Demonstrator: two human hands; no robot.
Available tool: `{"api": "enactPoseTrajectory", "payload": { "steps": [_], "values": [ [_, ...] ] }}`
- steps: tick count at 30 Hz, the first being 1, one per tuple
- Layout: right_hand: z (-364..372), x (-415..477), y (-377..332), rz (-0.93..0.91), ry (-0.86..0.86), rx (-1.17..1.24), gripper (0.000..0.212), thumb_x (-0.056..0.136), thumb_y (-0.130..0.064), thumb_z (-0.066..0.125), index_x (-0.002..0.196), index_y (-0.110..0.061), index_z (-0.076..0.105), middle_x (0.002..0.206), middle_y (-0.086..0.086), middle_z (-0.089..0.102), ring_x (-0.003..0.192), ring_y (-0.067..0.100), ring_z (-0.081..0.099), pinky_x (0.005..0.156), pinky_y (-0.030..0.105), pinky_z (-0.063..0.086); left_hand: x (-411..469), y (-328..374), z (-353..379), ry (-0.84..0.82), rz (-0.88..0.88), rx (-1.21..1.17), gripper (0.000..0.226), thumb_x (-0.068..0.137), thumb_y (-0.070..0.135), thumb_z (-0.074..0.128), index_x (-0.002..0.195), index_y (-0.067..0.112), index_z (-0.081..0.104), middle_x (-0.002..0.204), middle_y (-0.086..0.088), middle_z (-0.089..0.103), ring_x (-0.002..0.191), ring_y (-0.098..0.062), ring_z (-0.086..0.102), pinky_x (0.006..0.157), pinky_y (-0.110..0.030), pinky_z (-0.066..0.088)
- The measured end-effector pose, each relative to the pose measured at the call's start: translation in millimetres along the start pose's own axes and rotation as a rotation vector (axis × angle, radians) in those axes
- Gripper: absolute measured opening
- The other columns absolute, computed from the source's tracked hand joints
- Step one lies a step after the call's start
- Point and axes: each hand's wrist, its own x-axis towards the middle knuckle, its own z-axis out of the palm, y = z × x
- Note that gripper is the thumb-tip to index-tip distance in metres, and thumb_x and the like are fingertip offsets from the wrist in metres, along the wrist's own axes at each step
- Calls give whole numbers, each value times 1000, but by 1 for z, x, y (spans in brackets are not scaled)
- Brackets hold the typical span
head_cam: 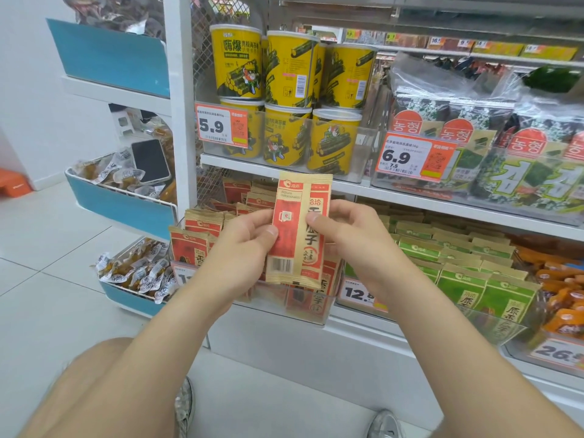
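The fingertips of the left hand (pixel 243 240) and the right hand (pixel 350 237) were hidden behind the red packet (pixel 298 229). At 5 o'clock from the packet, the right wrist covered the last digit of a price label (pixel 355 292). At 4 o'clock, the picture edge cut off a second label (pixel 557 352). The small print on both was unreadable.

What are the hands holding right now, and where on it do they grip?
One red-and-tan snack packet, held upright: the left hand pinches its left edge and the right hand its right edge, both near mid-height.
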Motion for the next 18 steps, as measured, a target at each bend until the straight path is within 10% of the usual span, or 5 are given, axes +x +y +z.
{"api": "enactPoseTrajectory", "payload": {
  "steps": [18],
  "values": [
    [11,-9,0,-246,-91,-132,19,109,-24,63,111,-14,79,93,8,82,75,22,77,66,43,67,8,-13,2,287,7,161,23,116,34,44,113,30,66,89,3,79,84,-14,76,72,-36,57]
  ]
}}
